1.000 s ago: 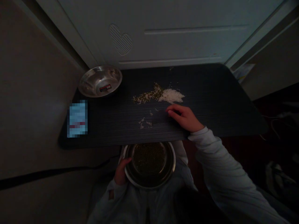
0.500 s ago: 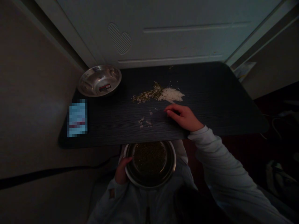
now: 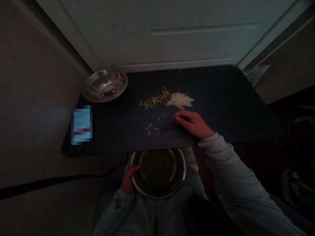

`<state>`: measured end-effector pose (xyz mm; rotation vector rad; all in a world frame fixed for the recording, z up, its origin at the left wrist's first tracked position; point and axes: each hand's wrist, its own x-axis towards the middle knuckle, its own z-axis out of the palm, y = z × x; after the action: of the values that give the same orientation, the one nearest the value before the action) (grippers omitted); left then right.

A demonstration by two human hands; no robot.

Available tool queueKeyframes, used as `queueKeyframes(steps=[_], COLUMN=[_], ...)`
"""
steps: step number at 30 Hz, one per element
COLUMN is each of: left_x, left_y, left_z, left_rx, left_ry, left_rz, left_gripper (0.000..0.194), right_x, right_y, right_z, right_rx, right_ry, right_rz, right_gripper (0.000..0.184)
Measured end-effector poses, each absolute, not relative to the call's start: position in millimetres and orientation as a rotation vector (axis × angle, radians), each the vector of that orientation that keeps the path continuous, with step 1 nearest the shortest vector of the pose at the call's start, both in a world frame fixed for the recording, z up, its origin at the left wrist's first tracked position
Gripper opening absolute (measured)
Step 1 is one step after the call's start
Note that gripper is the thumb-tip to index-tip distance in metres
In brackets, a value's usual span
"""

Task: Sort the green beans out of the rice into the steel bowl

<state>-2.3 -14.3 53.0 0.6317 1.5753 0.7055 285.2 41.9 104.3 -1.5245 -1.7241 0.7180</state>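
Note:
My left hand [image 3: 129, 179] grips the left rim of a metal bowl [image 3: 182, 178] on my lap, thumb over the edge. Dark greenish grains [image 3: 157, 164] cover the bowl's bottom. Above the dark table [image 3: 228, 108], my right hand [image 3: 193, 123] is closed, thumb and index finger pressed together; whatever may lie between the fingertips is too small to make out. Just beyond it lies a pile of white rice [image 3: 181, 99]. It merges on the left with green grains [image 3: 156, 100] mixed with rice. Several loose rice grains [image 3: 154, 128] are scattered left of my right hand.
An empty-looking steel bowl [image 3: 105, 86] with a dark label inside stands at the table's back left corner. A phone-like object [image 3: 82, 125], blurred out, lies by the left edge. Behind the table rises a white panel [image 3: 192, 46] with a heart relief.
Almost nothing differs. Both hands keep their places, and the grain piles look the same.

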Motion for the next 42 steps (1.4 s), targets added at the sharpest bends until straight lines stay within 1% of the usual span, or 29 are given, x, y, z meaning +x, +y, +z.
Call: queueKeyframes(steps=[6, 14, 23, 29, 34, 37, 39, 42], left_x=[-2, -5, 1, -4, 5, 2, -3, -10], left_y=[-14, -16, -15, -17, -15, -16, -18, -20], left_z=[55, 43, 55, 53, 57, 52, 44, 34], left_rx=[0.642, 0.585, 0.513, 0.605, 0.479, 0.492, 0.603, 0.692], left_ry=[1.572, 1.493, 1.458, 1.482, 1.472, 1.487, 1.520, 1.531], left_rz=[0.728, 0.753, 0.720, 0.766, 0.668, 0.688, 0.749, 0.771], left_gripper=[0.012, 0.011, 0.010, 0.007, 0.014, 0.011, 0.009, 0.011], right_x=[284, 284, 281, 282, 282, 282, 281, 281], right_y=[42, 42, 39, 38, 36, 35, 35, 35], right_z=[104, 106, 107, 103, 101, 102, 103, 105], right_rx=[-1.543, -1.528, -1.565, -1.541, -1.515, -1.501, -1.502, -1.496], right_ry=[-1.751, -1.791, -1.867, -1.987, -2.062, -2.091, -2.103, -2.125], right_rz=[0.698, 0.704, 0.643, 0.609, 0.635, 0.652, 0.654, 0.658], right_gripper=[0.019, 0.019, 0.015, 0.015, 0.014, 0.014, 0.014, 0.014])
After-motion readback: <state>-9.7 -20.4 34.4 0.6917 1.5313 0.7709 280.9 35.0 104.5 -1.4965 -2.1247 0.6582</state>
